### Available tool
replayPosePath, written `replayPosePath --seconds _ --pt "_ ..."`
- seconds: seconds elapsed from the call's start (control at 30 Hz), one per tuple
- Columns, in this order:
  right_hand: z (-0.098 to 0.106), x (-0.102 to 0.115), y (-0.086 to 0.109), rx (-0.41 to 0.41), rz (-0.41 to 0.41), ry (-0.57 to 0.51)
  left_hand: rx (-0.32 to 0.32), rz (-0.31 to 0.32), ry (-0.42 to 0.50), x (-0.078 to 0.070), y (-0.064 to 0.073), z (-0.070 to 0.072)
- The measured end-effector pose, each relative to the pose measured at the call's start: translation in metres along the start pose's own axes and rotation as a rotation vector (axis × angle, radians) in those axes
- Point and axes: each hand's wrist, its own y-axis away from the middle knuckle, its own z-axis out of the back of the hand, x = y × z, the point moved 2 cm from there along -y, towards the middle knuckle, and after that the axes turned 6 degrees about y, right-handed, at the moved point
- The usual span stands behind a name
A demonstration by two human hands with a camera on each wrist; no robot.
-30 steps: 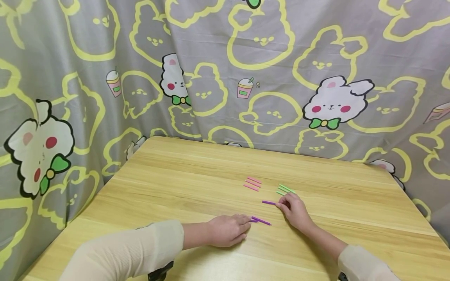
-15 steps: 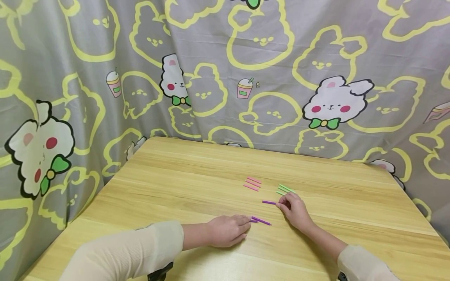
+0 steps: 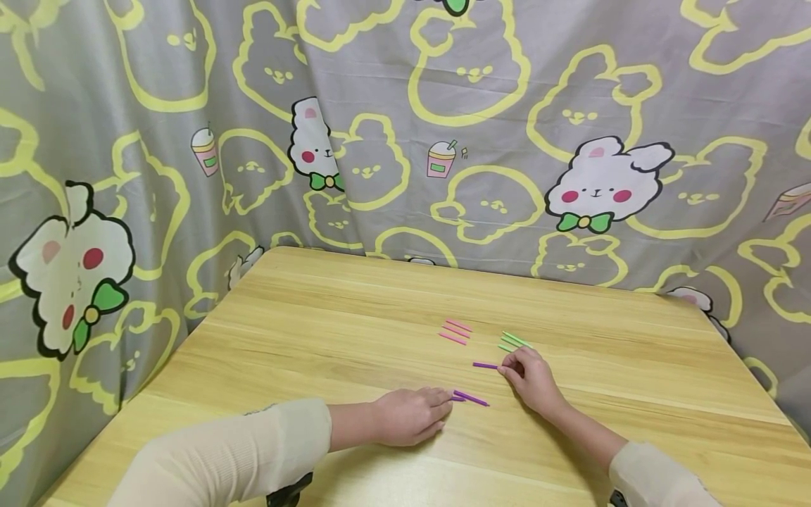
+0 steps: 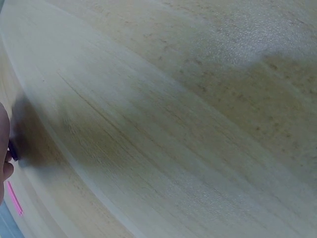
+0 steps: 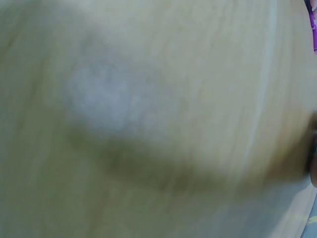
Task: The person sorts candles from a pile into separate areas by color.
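Note:
My right hand (image 3: 532, 384) pinches the right end of a thin purple stick (image 3: 484, 365) between thumb and index finger, low over the table or on it; I cannot tell which. My left hand (image 3: 412, 417) lies palm down, its fairly straight fingertips at the left ends of two more purple sticks (image 3: 471, 398), which lie close together at an angle. Just beyond the right hand are green sticks (image 3: 516, 339), partly covered by its fingers. Three pink sticks (image 3: 456, 332) lie in a row farther back. Only a sliver of the left hand (image 4: 4, 148) enters the left wrist view.
The wood-grain table (image 3: 304, 317) reaches back to a grey curtain (image 3: 380, 84) with yellow cartoon outlines. At the left edge of the left wrist view a pink stick (image 4: 14, 198) shows. A purple stick (image 5: 314, 32) appears at the upper right of the right wrist view.

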Motion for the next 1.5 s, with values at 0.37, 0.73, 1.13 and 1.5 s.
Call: replayPosePath --seconds 0.37,0.73,1.13,1.5 --pt "0.005 0.002 -0.002 0.009 -0.077 -0.026 -0.004 -0.007 -0.007 0.000 0.000 -0.001" --pt "0.011 0.015 0.009 -0.020 -0.082 -0.067 -0.011 -0.010 -0.017 0.000 0.000 -0.003" --pt "0.006 0.030 0.029 -0.032 -0.071 -0.132 -0.009 -0.003 -0.026 0.000 0.000 -0.002" --pt "0.003 0.041 0.042 -0.009 -0.087 -0.181 -0.009 -0.002 -0.023 0.000 0.000 -0.001"
